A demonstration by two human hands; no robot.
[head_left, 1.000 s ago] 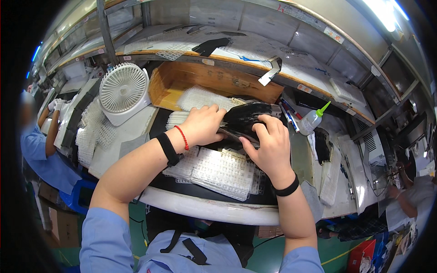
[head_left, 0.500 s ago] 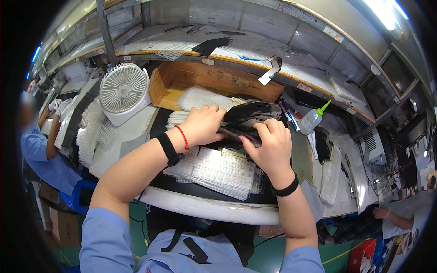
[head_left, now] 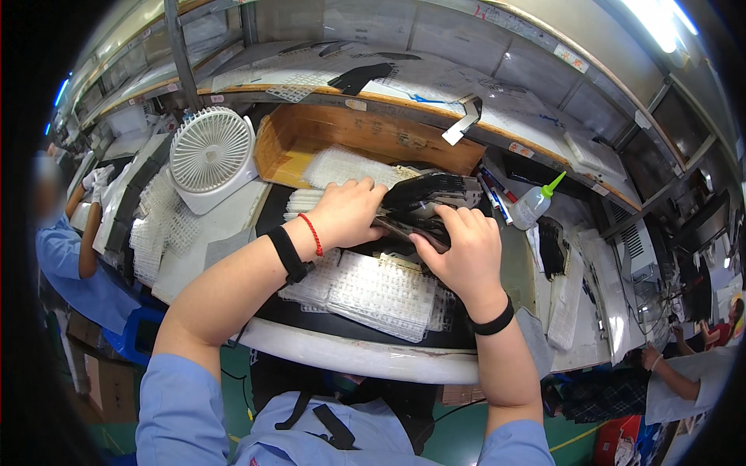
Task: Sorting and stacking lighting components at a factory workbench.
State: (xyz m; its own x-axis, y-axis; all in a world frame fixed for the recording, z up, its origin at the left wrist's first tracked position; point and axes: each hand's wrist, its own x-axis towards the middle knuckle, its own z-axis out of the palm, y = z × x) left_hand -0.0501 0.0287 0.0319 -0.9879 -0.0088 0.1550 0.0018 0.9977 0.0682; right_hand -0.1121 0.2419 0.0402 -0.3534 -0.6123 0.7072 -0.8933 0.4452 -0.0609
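My left hand (head_left: pixel 347 213) and my right hand (head_left: pixel 468 252) grip opposite ends of a thin bundle of dark flat sheets (head_left: pixel 406 228), held over the black work mat. Both thumbs lie along its near side; the fingertips are partly hidden behind it. Just beyond, a fanned pile of glossy black strips (head_left: pixel 431 190) lies against the sheets. Nearer me rest stacks of clear plastic sheets with a grid pattern (head_left: pixel 381 291). More white sheets (head_left: pixel 299 203) sit beside my left hand, and another translucent stack (head_left: pixel 350 167) lies behind it.
A brown open box (head_left: pixel 373 136) stands behind the work, with a white fan (head_left: pixel 214 155) to its left. At the right are pens (head_left: pixel 495 194) and a green-tipped bottle (head_left: pixel 536 203). A shelf (head_left: pixel 466 109) spans the back. Other people are at both sides.
My right hand has shifted very slightly, and the right end of the dark sheets has tilted a little. My left hand has stayed put. A person at far right has moved.
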